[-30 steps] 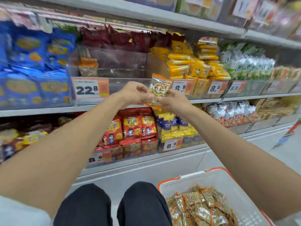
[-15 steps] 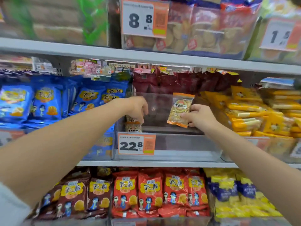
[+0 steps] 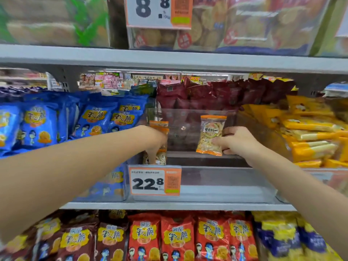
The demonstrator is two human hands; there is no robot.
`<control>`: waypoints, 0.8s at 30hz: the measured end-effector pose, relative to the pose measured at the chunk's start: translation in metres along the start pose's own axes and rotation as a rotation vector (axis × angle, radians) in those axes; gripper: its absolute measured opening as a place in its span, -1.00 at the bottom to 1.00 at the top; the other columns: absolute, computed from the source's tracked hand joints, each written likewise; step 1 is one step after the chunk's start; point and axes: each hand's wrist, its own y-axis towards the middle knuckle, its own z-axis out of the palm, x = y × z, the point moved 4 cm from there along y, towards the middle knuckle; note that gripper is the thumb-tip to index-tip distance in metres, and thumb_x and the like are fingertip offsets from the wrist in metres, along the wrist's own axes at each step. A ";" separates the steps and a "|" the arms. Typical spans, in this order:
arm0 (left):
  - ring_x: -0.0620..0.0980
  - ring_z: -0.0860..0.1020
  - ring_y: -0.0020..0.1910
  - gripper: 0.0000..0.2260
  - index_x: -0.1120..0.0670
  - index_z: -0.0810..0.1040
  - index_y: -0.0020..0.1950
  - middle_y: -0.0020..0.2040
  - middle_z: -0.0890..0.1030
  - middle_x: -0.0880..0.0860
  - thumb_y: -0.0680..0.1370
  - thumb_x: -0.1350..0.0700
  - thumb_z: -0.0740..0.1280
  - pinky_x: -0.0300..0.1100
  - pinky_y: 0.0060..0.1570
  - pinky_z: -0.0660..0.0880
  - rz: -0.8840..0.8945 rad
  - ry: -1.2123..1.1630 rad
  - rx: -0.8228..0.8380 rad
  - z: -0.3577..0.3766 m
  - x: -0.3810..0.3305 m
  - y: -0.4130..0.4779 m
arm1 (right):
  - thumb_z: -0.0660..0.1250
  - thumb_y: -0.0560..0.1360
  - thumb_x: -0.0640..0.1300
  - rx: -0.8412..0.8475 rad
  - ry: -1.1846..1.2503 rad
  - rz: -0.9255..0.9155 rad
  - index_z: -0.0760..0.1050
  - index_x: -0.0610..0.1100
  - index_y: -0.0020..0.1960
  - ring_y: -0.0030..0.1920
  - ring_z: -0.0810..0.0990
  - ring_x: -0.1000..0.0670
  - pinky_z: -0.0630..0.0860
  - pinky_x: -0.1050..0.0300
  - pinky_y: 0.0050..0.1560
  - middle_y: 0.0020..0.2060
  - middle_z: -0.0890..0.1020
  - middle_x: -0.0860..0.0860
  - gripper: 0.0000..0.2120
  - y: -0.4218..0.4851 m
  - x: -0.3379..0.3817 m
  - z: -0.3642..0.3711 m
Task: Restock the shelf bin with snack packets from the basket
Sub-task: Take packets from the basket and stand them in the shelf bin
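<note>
Since half a second ago the left hand point(image 3: 155, 141) has dropped from above the shelf bin point(image 3: 216, 178) down into its left corner, while the right hand point(image 3: 236, 143) has kept its packet at much the same height. The clear bin lies below and ahead of both hands. A packet let go from this height would, I judge, fall flat or slide against the front wall rather than stand in line. The stack of packets point(image 3: 159, 127) stands under and just beyond the left hand. If those fingers push too hard or draw away early, the stack could topple toward the right hand. The snack packet point(image 3: 211, 135) is upright just left of the right hand, pinched at its right edge by thumb and fingertips, above the bin's floor and well apart from the stack. So slight a one-edge pinch could let it twist or slip. The left fingers point(image 3: 151, 159) point down among the stack, and I cannot tell whether they grip a packet.
</note>
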 end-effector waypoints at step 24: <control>-0.01 0.59 0.00 -0.61 0.05 0.57 0.10 0.05 0.62 0.00 0.34 0.05 0.58 -0.14 0.00 0.56 0.038 -0.233 -0.028 -0.037 0.038 0.002 | 0.43 0.49 -0.28 0.594 -0.244 0.339 0.54 -0.29 0.17 0.13 0.62 -0.10 0.60 0.10 0.12 0.15 0.62 -0.17 -0.73 0.026 -0.001 0.129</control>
